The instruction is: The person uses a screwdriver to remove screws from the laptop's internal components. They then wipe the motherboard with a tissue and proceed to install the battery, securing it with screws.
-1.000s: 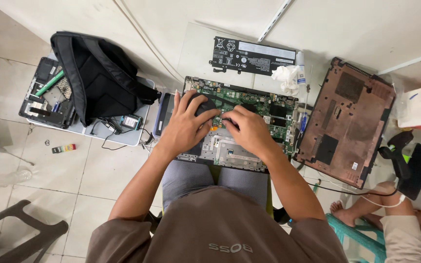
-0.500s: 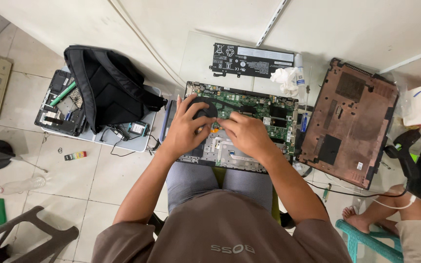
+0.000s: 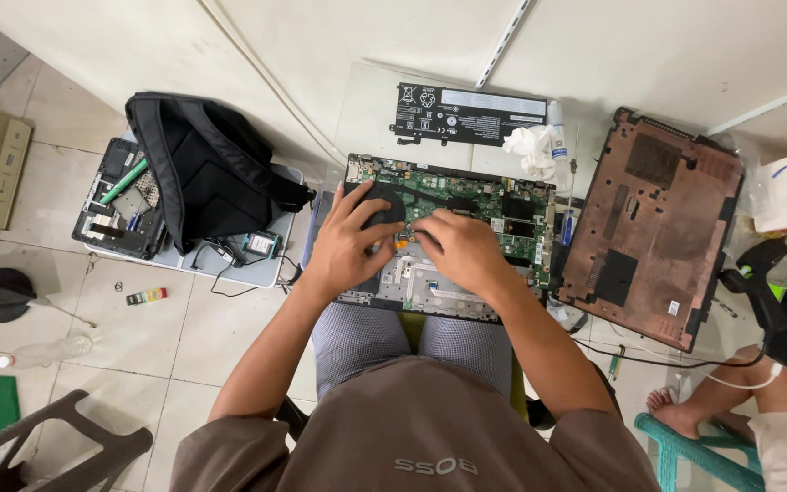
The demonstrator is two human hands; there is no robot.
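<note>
1. Under both hands, across the person's lap, lies an opened laptop (image 3: 448, 246), its bottom off and the green board (image 3: 503, 205) bare along the far edge.
2. Left hand (image 3: 343, 251) rests flat on it, fingers spread apart, fingertips on the round black fan (image 3: 377, 205) at the near-left corner of the board; it presses rather than grips.
3. Right hand (image 3: 462, 251) sits just beside the left, fingers curled together and pointing down at the board's middle; whether they pinch a small part I cannot tell, as the hand hides it.
4. Handling, as I judge it: the laptop shell is stiff and fairly light, but the board is fragile, with fine connectors and thin cables that would tear if tugged. Best held by the outer frame edges, not by the board or fan.
5. Looks: grey metal palm area nearest the person, green board with dark chips and silver shields beyond, a black cable running across it.
6. Right of the right hand, on the floor, lies the brown bottom cover (image 3: 653, 228), inner side up.
7. Beyond the hands lies a long black battery (image 3: 471, 114), with a wad of white tissue (image 3: 535, 146) beside it.
8. Left of the left hand a black backpack (image 3: 202, 169) slumps over a tray of parts (image 3: 116, 205).
9. Another person's bare foot (image 3: 680, 419) shows far right.
</note>
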